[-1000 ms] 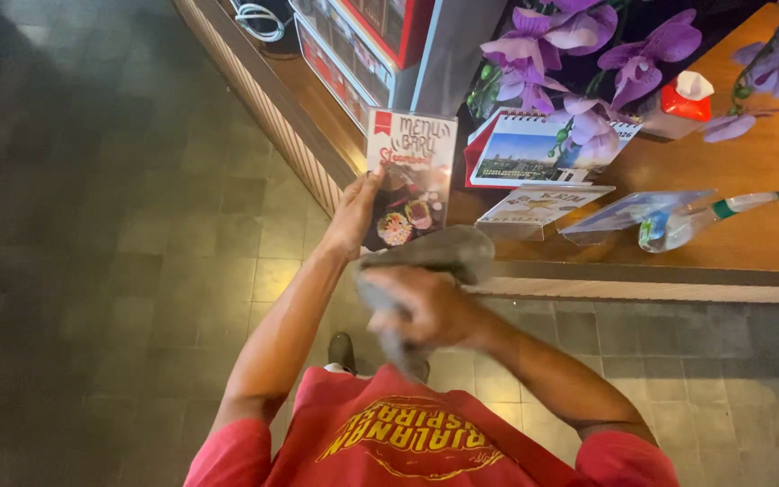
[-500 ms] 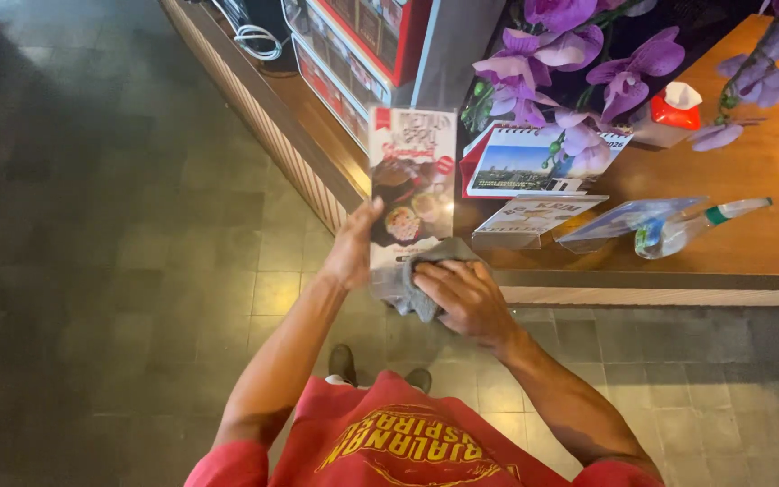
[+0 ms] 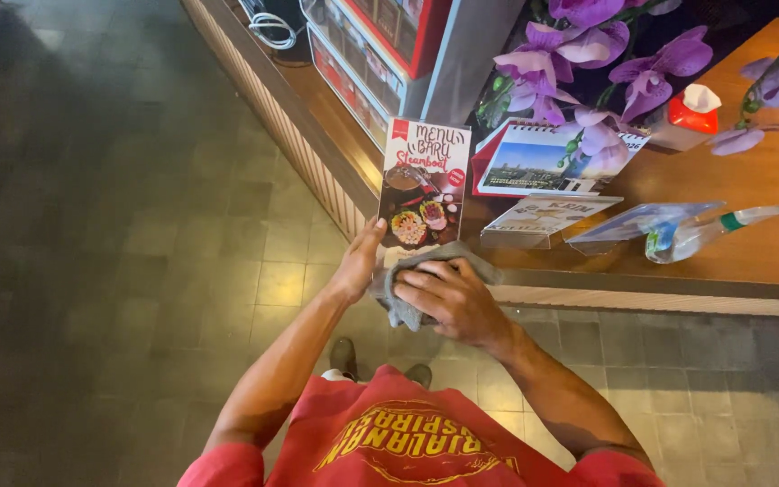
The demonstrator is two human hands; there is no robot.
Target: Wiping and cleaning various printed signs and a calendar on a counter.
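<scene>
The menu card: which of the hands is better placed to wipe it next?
Probably the right hand: it presses the grey cloth against the lower edge of the menu card. The left hand grips the card's side, steadying it.

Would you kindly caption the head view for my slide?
Left hand steadies an upright menu card while right hand presses a grey cloth against its base.

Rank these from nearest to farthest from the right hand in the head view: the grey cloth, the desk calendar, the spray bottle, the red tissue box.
1. grey cloth: held in the right hand, against the bottom of the menu card.
2. desk calendar: on the counter, up and right of the hand.
3. spray bottle: lying on its side, far right.
4. red tissue box: at the counter's back, among the purple flowers.
</scene>
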